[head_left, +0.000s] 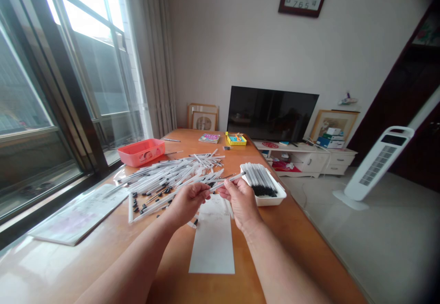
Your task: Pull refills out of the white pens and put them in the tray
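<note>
My right hand [242, 198] is closed around a white translucent pen [220, 185], which slants up to the right with a dark tip. At the pen's lower left end, my left hand [192, 199] pinches with thumb and forefinger; a small dark bit shows there, partly hidden by the fingers. Beneath both hands lies a white sheet of paper [212, 244]. A wide pile of loose translucent pen barrels [165, 175] spreads to the left, with small black caps [137, 205] scattered among them. Just right of my right hand, a white tray [280, 197] holds rows of pens with black ends.
A pink plastic basket [140, 153] stands at the table's left edge, near a flat booklet [77, 217]. Farther back are a magazine [209, 138] and a yellow box [236, 140]. Beyond the table are a television [271, 113] and a white tower fan [378, 166].
</note>
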`<move>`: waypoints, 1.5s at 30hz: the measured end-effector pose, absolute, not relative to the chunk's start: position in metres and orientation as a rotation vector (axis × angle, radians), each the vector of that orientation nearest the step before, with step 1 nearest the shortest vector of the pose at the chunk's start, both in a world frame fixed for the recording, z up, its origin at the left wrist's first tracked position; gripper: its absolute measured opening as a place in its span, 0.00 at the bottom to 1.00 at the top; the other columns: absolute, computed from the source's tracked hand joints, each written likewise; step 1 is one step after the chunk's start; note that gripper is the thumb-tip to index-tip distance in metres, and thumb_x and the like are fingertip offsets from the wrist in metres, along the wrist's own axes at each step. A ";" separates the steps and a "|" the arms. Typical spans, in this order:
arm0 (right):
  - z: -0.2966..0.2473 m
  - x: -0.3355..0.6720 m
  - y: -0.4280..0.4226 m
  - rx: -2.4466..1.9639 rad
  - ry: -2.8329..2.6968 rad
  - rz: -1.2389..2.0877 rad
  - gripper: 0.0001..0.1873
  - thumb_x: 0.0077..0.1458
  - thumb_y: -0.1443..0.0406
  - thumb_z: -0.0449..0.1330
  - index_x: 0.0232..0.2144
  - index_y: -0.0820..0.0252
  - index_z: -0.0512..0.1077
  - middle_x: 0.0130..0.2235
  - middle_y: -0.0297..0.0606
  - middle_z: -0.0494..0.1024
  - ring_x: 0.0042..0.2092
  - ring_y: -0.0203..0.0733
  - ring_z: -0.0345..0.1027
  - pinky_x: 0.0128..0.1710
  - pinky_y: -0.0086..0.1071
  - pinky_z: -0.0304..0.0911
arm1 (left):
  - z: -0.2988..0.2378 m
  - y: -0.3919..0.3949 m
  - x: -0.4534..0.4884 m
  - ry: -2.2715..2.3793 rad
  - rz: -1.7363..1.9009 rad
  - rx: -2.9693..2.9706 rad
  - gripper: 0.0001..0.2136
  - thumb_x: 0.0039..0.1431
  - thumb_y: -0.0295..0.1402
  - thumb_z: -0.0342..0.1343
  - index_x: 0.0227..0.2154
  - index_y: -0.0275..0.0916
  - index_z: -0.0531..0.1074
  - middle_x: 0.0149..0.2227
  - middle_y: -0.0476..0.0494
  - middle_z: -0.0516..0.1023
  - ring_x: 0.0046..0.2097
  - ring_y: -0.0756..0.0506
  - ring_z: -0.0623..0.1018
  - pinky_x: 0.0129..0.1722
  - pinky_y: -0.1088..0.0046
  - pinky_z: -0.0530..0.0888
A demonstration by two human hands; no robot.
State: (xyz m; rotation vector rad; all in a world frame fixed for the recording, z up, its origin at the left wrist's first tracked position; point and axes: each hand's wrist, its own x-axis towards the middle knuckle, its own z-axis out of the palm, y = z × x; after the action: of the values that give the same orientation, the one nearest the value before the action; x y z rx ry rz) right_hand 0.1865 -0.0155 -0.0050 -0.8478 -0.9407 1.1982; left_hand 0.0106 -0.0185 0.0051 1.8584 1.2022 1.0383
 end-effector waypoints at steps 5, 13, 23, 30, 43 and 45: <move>-0.005 0.186 -0.015 -0.856 -0.937 1.200 0.18 0.52 0.52 0.68 0.35 0.60 0.72 0.34 0.39 0.82 0.36 0.44 0.78 0.41 0.39 0.73 | 0.006 -0.020 0.012 1.218 1.025 1.849 0.14 0.62 0.43 0.53 0.38 0.37 0.76 0.32 0.45 0.79 0.30 0.49 0.72 0.30 0.74 0.71; -0.004 0.183 -0.017 -0.857 -0.903 1.202 0.19 0.51 0.52 0.69 0.34 0.60 0.72 0.33 0.38 0.81 0.34 0.41 0.78 0.41 0.38 0.74 | 0.007 -0.021 0.015 1.191 1.094 1.765 0.14 0.59 0.44 0.56 0.36 0.38 0.77 0.30 0.44 0.79 0.30 0.47 0.73 0.31 0.73 0.70; -0.004 0.182 -0.019 -0.841 -0.891 1.210 0.18 0.52 0.53 0.68 0.33 0.60 0.71 0.33 0.38 0.81 0.36 0.43 0.78 0.41 0.38 0.74 | 0.014 -0.027 0.021 1.201 1.114 1.727 0.14 0.59 0.43 0.56 0.37 0.36 0.78 0.29 0.44 0.79 0.31 0.47 0.73 0.33 0.71 0.70; 0.002 0.184 -0.020 -0.834 -0.876 1.263 0.18 0.50 0.54 0.70 0.33 0.60 0.71 0.33 0.38 0.81 0.36 0.42 0.78 0.40 0.37 0.74 | 0.017 -0.030 0.021 1.191 1.118 1.757 0.14 0.59 0.43 0.56 0.36 0.36 0.78 0.28 0.44 0.78 0.30 0.48 0.72 0.32 0.72 0.69; -0.001 0.184 -0.019 -0.853 -0.916 1.239 0.20 0.50 0.52 0.69 0.34 0.60 0.72 0.33 0.38 0.81 0.34 0.41 0.78 0.39 0.37 0.74 | 0.011 -0.025 0.019 1.183 1.101 1.794 0.14 0.59 0.44 0.56 0.35 0.38 0.78 0.29 0.45 0.78 0.29 0.48 0.71 0.31 0.73 0.68; -0.001 0.185 -0.019 -0.849 -0.918 1.245 0.20 0.50 0.51 0.69 0.34 0.60 0.72 0.33 0.38 0.81 0.33 0.40 0.77 0.39 0.36 0.74 | 0.008 -0.022 0.019 1.163 1.102 1.816 0.14 0.60 0.44 0.55 0.35 0.38 0.77 0.30 0.45 0.78 0.29 0.48 0.71 0.31 0.73 0.68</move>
State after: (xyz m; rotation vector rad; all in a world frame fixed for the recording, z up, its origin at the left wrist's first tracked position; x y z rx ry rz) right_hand 0.1848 -0.0185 -0.0011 -0.8487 -0.9178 1.2451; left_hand 0.0187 -0.0218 0.0082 1.8165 1.1628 1.1025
